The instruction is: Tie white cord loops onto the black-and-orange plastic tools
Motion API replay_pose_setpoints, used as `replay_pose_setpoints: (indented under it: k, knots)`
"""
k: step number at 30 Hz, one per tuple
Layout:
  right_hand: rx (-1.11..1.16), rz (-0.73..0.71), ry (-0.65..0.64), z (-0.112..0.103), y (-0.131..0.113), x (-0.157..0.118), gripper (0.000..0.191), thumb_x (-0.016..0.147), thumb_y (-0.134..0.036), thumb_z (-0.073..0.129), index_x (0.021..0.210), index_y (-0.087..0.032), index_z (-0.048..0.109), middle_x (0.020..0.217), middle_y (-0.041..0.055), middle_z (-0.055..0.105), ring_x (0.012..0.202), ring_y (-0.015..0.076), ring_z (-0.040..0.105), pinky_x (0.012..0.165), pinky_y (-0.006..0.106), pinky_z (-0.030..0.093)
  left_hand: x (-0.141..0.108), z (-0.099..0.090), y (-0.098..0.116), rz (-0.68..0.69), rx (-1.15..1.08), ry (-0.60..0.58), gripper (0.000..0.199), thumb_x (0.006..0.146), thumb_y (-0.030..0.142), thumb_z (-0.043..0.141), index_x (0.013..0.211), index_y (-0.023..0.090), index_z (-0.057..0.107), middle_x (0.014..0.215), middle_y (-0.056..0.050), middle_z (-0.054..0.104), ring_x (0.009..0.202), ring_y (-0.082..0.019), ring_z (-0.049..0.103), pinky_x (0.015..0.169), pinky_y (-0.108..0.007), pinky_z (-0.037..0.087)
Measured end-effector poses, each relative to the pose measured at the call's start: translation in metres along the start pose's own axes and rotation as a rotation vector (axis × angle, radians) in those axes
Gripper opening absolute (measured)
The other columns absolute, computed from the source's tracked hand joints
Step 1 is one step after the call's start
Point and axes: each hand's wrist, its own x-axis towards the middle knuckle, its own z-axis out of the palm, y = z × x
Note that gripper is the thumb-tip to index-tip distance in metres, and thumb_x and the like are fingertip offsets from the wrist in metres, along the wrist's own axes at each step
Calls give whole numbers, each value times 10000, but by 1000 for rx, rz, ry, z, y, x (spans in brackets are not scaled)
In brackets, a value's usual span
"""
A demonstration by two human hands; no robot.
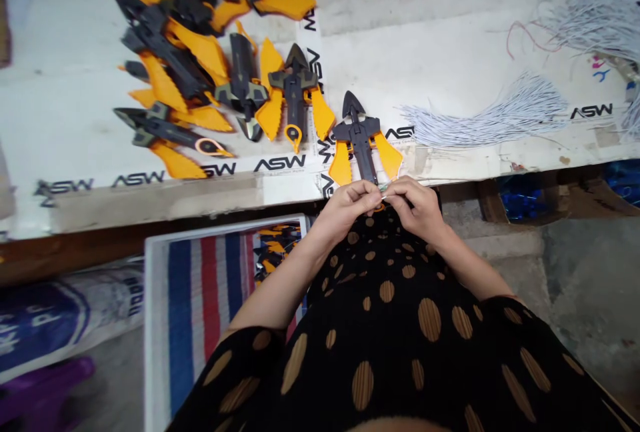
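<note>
My left hand [347,209] and my right hand [415,209] meet at the table's front edge. Their fingertips pinch a thin pale grey strand [384,188], too small to make out well. Just beyond them lies a black plastic arrow-shaped toy with orange wings [359,142], its lower end hidden behind my fingers. Several similar toys [295,89] lie in a heap to its left. To the right, a bundle of pale grey cords [485,112] rests on the table.
The white table covering printed with ASW [400,65] ends in a front edge above my lap. Below it, a striped tarp [200,292] holds more toys. Blue items [520,199] sit under the table, and a large printed sack [60,312] lies on the floor at left.
</note>
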Motion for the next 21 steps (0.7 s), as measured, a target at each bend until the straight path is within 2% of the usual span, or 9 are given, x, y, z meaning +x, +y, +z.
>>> replay_pose_setpoints:
  k: [2,6,9,11,14,16,18,21]
  knots:
    - [42,53,-69,-5,2,2,196,957,-361,583,881,-217,691,856,37,716,756,150,641,722,291,520,1,-7,5,48,141,-17,344,863,524,718,770,197,663,679,6,620,612,-134,549,602,-265,431]
    - [298,349,-274,-11,9,5,220,866,-412,709,877,-193,713,727,-4,697,582,106,575,552,231,463,5,-21,16,356,518,-99,269,942,421,674,780,207,701,798,-22,706,746,-157,634,731,-293,460]
    - [409,433,-352,-10,11,3,257,838,-436,718,852,-181,694,697,-6,683,555,94,560,514,213,437,7,-25,18,518,684,-144,255,988,386,625,817,219,714,824,-24,739,770,-156,659,776,-312,451]
    - [403,418,-290,-6,9,1,240,843,-418,695,837,-180,670,674,-16,655,531,81,523,502,206,409,5,-24,16,564,714,-64,223,981,372,643,839,216,716,832,-27,749,781,-157,673,775,-312,454]
    - [301,356,-73,4,6,-3,191,851,-371,645,800,-188,625,626,-43,578,503,70,457,491,204,371,0,-15,11,572,693,96,138,957,320,682,887,207,719,866,-31,759,817,-165,691,776,-308,467]
    - [202,300,41,12,5,-6,159,853,-337,623,782,-196,604,607,-52,543,500,73,446,493,207,372,-4,-7,7,560,689,155,91,957,266,670,910,201,714,872,-26,761,822,-165,696,774,-306,468]
    - [101,225,99,17,6,-8,115,851,-293,615,781,-203,596,610,-52,544,507,78,460,509,211,391,-7,0,3,565,726,212,83,956,219,642,903,195,702,853,-21,755,803,-162,694,764,-307,459]
    - [-3,75,121,17,8,-9,78,854,-236,605,783,-213,584,633,-46,561,507,80,467,524,218,403,-10,8,2,587,811,296,113,928,173,610,827,187,659,763,-6,708,718,-154,655,739,-311,437]
